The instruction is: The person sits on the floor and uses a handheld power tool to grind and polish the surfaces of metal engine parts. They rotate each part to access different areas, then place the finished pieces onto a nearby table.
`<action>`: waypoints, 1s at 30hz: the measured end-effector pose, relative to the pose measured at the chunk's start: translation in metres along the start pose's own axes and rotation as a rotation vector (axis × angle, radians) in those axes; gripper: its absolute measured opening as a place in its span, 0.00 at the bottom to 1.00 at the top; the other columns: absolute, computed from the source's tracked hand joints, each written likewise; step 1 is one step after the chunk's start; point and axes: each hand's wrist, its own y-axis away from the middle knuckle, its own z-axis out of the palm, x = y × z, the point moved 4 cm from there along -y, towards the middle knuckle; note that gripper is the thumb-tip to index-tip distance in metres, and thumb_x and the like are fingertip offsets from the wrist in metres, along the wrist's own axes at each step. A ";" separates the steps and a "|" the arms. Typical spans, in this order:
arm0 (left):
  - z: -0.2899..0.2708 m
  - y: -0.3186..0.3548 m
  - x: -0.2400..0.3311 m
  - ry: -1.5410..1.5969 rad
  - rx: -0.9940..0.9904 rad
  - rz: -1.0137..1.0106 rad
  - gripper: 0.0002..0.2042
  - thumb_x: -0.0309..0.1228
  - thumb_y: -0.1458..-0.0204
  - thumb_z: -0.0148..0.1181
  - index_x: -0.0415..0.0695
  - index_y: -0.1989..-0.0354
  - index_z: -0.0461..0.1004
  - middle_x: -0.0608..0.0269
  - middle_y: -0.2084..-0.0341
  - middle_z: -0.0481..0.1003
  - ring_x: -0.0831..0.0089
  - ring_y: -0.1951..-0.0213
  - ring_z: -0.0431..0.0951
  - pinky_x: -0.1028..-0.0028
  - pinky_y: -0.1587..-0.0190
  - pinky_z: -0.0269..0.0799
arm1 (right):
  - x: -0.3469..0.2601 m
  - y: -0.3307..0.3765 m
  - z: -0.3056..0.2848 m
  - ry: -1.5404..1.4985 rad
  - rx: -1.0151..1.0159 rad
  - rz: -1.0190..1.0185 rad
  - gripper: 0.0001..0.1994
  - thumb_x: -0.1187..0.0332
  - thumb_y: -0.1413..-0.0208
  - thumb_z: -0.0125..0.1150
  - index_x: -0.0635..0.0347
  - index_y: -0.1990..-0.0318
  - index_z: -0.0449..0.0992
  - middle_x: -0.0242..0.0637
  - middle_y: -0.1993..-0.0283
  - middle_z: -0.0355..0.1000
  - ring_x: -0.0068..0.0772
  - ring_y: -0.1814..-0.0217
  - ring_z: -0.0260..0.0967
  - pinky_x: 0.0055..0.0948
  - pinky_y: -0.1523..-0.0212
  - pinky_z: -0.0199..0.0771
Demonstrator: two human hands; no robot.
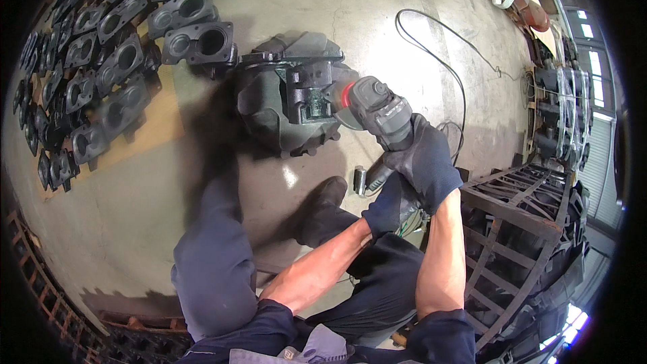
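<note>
Both my gloved hands are closed around an angle grinder [385,116]. My right hand [428,162] wraps its body just behind the grey gear head. Lower down, my left hand [399,203] grips toward the rear end, its fingers partly covered by the tool and the other hand. The red-edged disc [347,94] meets, or comes very close to, the side of a large dark casting [269,101] on the floor; contact itself is hard to make out. A small metal cylinder [360,180] lies below the casting, beside my shoe [330,192].
Many dark flanged castings [125,61] stand in rows at the upper left on a tan sheet [162,111]. A black cable [438,61] loops over the concrete floor at the right. A metal rack [512,209] stands close to my right arm. My legs straddle the spot below the casting.
</note>
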 end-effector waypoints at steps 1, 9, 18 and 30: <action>0.000 0.002 0.003 -0.053 -0.015 0.023 0.25 0.27 0.29 0.41 0.41 0.26 0.45 0.59 0.30 0.55 0.69 0.31 0.59 0.71 0.29 0.56 | -0.005 0.000 -0.003 -0.010 -0.006 -0.001 0.28 0.61 0.63 0.71 0.68 0.53 0.75 0.59 0.62 0.78 0.59 0.57 0.78 0.43 0.54 0.78; 0.028 0.004 0.037 -0.198 0.004 0.044 0.26 0.26 0.31 0.43 0.38 0.27 0.45 0.57 0.31 0.56 0.69 0.31 0.59 0.70 0.29 0.57 | -0.016 0.001 -0.008 0.004 -0.029 0.034 0.27 0.61 0.62 0.70 0.68 0.53 0.75 0.58 0.62 0.79 0.59 0.57 0.78 0.43 0.54 0.78; 0.022 0.011 0.033 -0.231 -0.007 0.116 0.28 0.22 0.36 0.51 0.37 0.29 0.49 0.56 0.34 0.59 0.69 0.34 0.62 0.69 0.32 0.61 | -0.019 0.003 -0.004 0.088 -0.046 0.021 0.27 0.60 0.62 0.70 0.65 0.53 0.76 0.56 0.63 0.79 0.58 0.58 0.79 0.44 0.54 0.78; 0.010 0.013 0.003 -0.205 0.046 0.079 0.38 0.22 0.44 0.65 0.38 0.29 0.48 0.55 0.33 0.59 0.66 0.34 0.63 0.68 0.31 0.60 | -0.016 0.010 -0.001 0.077 -0.035 -0.002 0.28 0.61 0.64 0.71 0.67 0.54 0.75 0.58 0.64 0.79 0.59 0.58 0.78 0.44 0.55 0.78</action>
